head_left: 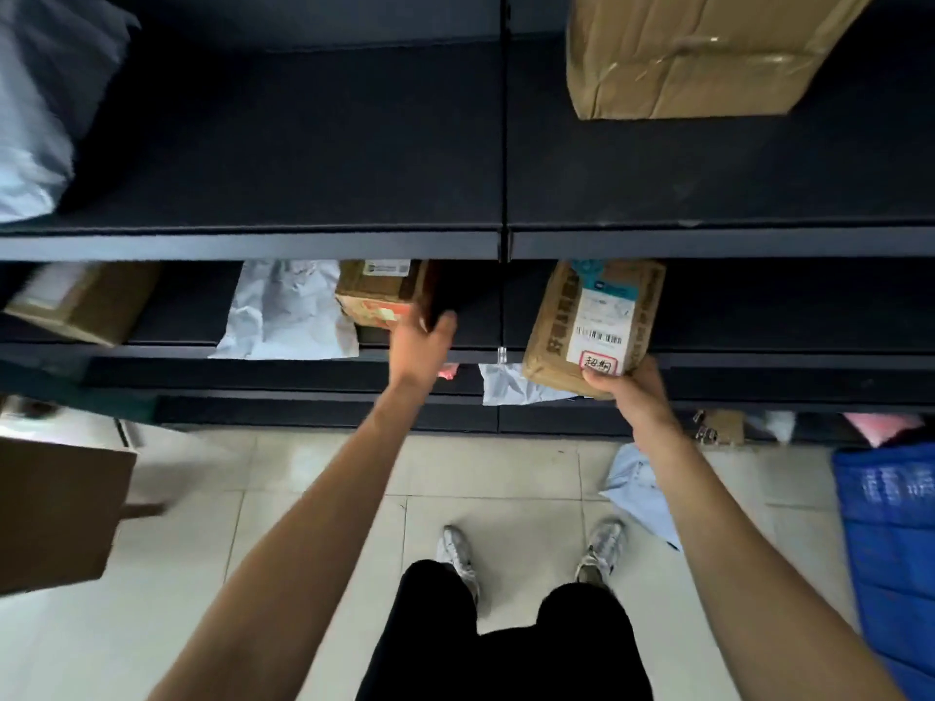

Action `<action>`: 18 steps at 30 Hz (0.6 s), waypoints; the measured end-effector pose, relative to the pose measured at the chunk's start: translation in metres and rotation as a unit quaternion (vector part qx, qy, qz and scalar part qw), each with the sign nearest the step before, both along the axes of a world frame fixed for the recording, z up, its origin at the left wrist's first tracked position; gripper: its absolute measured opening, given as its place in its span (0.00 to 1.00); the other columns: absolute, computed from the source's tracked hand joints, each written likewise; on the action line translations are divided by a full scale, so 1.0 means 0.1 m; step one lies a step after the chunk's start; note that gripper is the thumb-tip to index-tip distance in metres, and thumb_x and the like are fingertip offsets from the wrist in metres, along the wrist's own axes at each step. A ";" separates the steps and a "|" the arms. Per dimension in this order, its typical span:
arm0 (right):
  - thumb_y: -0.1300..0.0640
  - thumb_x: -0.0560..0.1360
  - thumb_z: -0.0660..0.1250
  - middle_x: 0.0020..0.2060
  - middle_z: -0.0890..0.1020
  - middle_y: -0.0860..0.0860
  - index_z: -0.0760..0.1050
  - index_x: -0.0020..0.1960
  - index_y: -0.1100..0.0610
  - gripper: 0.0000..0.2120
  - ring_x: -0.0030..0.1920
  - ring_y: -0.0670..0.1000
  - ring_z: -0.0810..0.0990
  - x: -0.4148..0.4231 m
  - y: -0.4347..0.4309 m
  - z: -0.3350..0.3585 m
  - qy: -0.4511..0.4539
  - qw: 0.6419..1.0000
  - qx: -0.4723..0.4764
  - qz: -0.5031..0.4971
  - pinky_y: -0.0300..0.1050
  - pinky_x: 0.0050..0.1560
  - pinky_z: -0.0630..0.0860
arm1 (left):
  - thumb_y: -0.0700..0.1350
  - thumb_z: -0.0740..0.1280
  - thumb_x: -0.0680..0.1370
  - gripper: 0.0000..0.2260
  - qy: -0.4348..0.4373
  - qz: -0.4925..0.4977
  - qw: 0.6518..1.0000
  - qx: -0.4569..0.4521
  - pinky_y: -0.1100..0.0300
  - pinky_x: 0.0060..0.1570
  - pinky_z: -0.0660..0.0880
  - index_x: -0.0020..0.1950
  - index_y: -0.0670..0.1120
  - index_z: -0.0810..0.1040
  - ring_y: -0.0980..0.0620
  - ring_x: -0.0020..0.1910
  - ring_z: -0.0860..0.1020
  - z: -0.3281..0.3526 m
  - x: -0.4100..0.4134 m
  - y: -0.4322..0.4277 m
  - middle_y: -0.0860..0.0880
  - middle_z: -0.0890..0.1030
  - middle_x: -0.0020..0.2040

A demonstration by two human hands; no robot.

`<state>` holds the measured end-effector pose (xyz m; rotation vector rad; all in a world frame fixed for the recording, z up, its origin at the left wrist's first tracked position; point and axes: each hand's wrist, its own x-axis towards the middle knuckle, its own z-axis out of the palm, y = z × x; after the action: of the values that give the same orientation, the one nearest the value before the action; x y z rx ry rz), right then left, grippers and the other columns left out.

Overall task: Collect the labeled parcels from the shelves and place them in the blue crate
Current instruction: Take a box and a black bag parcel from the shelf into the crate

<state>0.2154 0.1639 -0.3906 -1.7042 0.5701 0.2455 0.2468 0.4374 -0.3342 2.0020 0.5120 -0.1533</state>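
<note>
Head view: collecting is under way at the front edge of the lower shelf [759,359], with the blue crate [890,548] on the floor at far right. The labeled parcel [594,321] overhangs that edge, its near end clamped in the right hand [632,394]; next it needs carrying to the crate. The left hand [422,349], arm outstretched, touches a smaller box [377,290]; I cannot tell whether it grips.

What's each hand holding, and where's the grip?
Right hand pinches the labelled brown parcel at its near end, thumb on the label. Left hand sits at the small box, right side; grip unclear.
</note>
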 end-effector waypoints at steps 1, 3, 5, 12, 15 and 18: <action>0.65 0.66 0.79 0.52 0.85 0.48 0.78 0.61 0.56 0.25 0.52 0.44 0.84 -0.15 0.17 -0.01 -0.008 1.000 0.009 0.000 0.37 0.50 0.79 | 0.51 0.66 0.79 0.26 0.004 -0.041 0.999 -0.029 0.58 0.64 0.71 0.75 0.45 0.67 0.48 0.66 0.74 -0.03 -0.11 -0.07 0.48 0.76 0.68; 0.67 0.66 0.78 0.51 0.86 0.47 0.79 0.61 0.55 0.25 0.49 0.41 0.84 -0.41 0.50 0.00 -0.008 1.000 0.026 0.008 0.38 0.49 0.79 | 0.57 0.68 0.77 0.33 0.039 -0.119 0.988 -0.092 0.51 0.70 0.68 0.79 0.49 0.60 0.50 0.71 0.70 -0.11 -0.33 -0.16 0.50 0.69 0.75; 0.65 0.63 0.79 0.52 0.86 0.49 0.78 0.62 0.54 0.29 0.51 0.45 0.85 -0.64 0.81 -0.02 0.002 0.999 0.033 0.006 0.44 0.51 0.82 | 0.55 0.72 0.75 0.36 0.059 -0.166 0.970 -0.164 0.48 0.65 0.74 0.78 0.52 0.59 0.50 0.68 0.73 -0.21 -0.57 -0.18 0.52 0.73 0.70; 0.49 0.59 0.80 0.50 0.85 0.43 0.73 0.57 0.45 0.29 0.51 0.48 0.84 -1.34 1.24 -0.12 0.048 0.998 -0.015 0.026 0.52 0.53 0.81 | 0.37 0.71 0.75 0.34 0.021 -0.121 0.979 -0.164 0.58 0.60 0.78 0.70 0.65 0.60 0.63 0.63 0.77 -0.48 -1.41 0.15 0.59 0.79 0.63; 0.57 0.65 0.79 0.54 0.84 0.47 0.70 0.61 0.49 0.29 0.52 0.49 0.83 -1.66 1.35 -0.12 0.029 0.999 -0.004 0.041 0.47 0.50 0.80 | 0.42 0.73 0.75 0.30 0.026 -0.102 0.982 -0.156 0.53 0.58 0.80 0.69 0.61 0.62 0.65 0.59 0.78 -0.48 -1.80 0.22 0.61 0.79 0.60; 0.63 0.68 0.77 0.54 0.83 0.46 0.69 0.64 0.53 0.29 0.52 0.45 0.82 -1.95 1.43 -0.12 0.009 0.999 0.029 0.043 0.37 0.46 0.78 | 0.46 0.74 0.72 0.34 0.017 -0.088 0.981 -0.172 0.44 0.55 0.80 0.73 0.60 0.63 0.52 0.61 0.80 -0.53 -2.11 0.27 0.56 0.81 0.62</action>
<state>0.0202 0.3065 -0.4027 -1.6740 0.4986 0.3357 0.0361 0.4643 -0.3873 1.7043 0.3042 -0.3616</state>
